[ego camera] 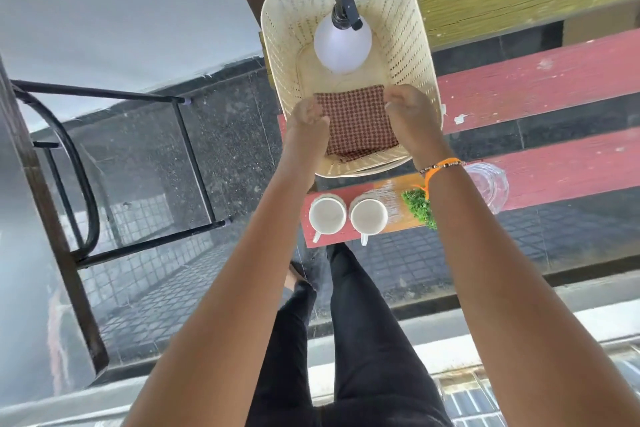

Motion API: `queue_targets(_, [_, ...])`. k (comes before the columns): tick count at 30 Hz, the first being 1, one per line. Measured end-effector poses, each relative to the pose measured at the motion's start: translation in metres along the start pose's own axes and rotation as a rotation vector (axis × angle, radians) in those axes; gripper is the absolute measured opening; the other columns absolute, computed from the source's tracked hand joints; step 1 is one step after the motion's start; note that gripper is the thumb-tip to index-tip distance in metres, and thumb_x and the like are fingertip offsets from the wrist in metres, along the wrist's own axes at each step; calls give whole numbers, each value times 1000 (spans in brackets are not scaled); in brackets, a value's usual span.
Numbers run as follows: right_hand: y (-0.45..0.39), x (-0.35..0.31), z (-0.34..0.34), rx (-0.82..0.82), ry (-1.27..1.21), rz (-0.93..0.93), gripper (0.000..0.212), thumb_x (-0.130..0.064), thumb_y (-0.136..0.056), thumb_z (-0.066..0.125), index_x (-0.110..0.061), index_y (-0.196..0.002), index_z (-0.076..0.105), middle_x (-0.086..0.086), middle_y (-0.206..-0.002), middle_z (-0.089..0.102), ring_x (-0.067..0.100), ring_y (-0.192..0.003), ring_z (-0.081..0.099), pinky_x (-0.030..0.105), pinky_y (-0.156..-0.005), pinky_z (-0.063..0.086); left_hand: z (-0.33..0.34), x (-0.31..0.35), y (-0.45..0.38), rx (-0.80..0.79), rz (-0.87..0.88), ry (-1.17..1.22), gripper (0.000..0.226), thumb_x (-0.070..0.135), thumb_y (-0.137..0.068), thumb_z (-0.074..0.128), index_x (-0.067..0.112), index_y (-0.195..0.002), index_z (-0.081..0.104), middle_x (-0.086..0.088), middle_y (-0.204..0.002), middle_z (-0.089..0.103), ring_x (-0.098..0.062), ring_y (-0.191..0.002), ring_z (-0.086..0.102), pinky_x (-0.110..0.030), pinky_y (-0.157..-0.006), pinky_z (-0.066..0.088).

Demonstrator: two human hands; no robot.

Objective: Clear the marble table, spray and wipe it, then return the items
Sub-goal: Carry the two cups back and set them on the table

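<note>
1. Nearest me, two white cups stand side by side on the red bench.
2. My left hand and right hand pinch the folded checked cloth inside the cream basket.
3. Judgement: fetching cleaning tools; next, lift the cloth clear.
4. Beyond it, the spray bottle lies in the basket.

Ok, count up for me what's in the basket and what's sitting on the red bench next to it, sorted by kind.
Spray bottle in the basket: 1
Checked cloth in the basket: 1
White cups on the bench: 2
Green plant: 1
Clear glass jug: 1
Total: 6
</note>
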State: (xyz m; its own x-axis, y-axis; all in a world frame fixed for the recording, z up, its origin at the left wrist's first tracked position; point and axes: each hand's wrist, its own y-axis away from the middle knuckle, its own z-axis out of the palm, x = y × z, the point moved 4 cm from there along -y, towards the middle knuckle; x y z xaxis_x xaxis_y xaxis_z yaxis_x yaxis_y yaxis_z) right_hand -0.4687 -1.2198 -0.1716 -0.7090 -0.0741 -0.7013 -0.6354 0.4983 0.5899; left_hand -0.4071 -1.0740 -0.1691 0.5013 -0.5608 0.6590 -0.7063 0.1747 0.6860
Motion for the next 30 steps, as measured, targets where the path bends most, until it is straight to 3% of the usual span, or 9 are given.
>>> queue_targets(2, [17,-2,-4,-10,-31,-52,35,-5,-90,39,-8,-121,57,6,-120,63,15,-105,61,21,-87,50,-9,-8,25,6,45,71,34,9,-91,45,21,-123,50,5,-119,60,-11,-107,59,-34,-95,47])
queue_targets(5, [54,-2,-7,20,-91,-135,25,-4,-91,41,-10,-104,61,3,-91,68,10,-78,64,16,-67,51,-23,-33,59,68,48,151,20,9,-90,49,23,-102,57,3,-95,64,-7,-78,62,-27,-79,52])
queue_targets(8, [92,20,4,54,-117,-161,19,-3,-88,44,-9,-90,62,-3,-68,59,7,-61,54,20,-59,45,-34,-74,78,140,-41,202,16,10,-90,50,20,-100,57,-1,-91,62,-10,-73,57,-24,-72,49])
queue_targets(13, [134,106,44,131,-135,75,19,-3,-81,45,-15,-86,59,-11,-64,49,6,-60,44,25,-58,34,-23,-148,84,-72,-336,50,27,20,-92,49,11,-117,49,-3,-93,59,-11,-74,56,-25,-67,44])
queue_targets(18, [145,162,87,34,-173,335,13,-12,-86,42,-23,-85,50,-8,-70,36,6,-62,34,23,-54,28,-3,-187,86,-249,-446,-135,45,13,-89,49,7,-133,40,-18,-124,58,-35,-112,58,-35,-83,45])
queue_targets(21, [137,172,103,3,-190,371,14,-26,-91,45,-25,-77,50,-1,-88,38,11,-76,41,25,-67,39,2,-192,80,-273,-401,-124,48,8,-87,50,8,-134,40,-17,-130,55,-34,-116,55,-31,-84,45])
queue_targets(25, [129,176,106,-7,-173,344,25,-42,-84,47,-20,-88,58,12,-106,55,23,-105,48,39,-91,42,5,-192,71,-294,-327,-216,49,14,-88,49,19,-136,36,-8,-136,46,-29,-119,51,-46,-104,39])
queue_targets(28, [133,167,103,-24,-234,339,26,-25,-97,42,-16,-74,48,1,-74,45,12,-66,43,34,-75,38,4,-190,72,-335,-282,-211,27,23,-94,47,16,-119,51,-6,-114,56,-23,-107,55,-42,-100,42])
queue_targets(30, [134,169,103,-8,-271,337,30,-20,-98,38,-17,-70,46,-3,-67,40,9,-58,36,31,-70,36,8,-187,77,-350,-268,-136,17,23,-97,42,14,-104,55,-3,-93,57,-15,-87,57,-26,-82,49])
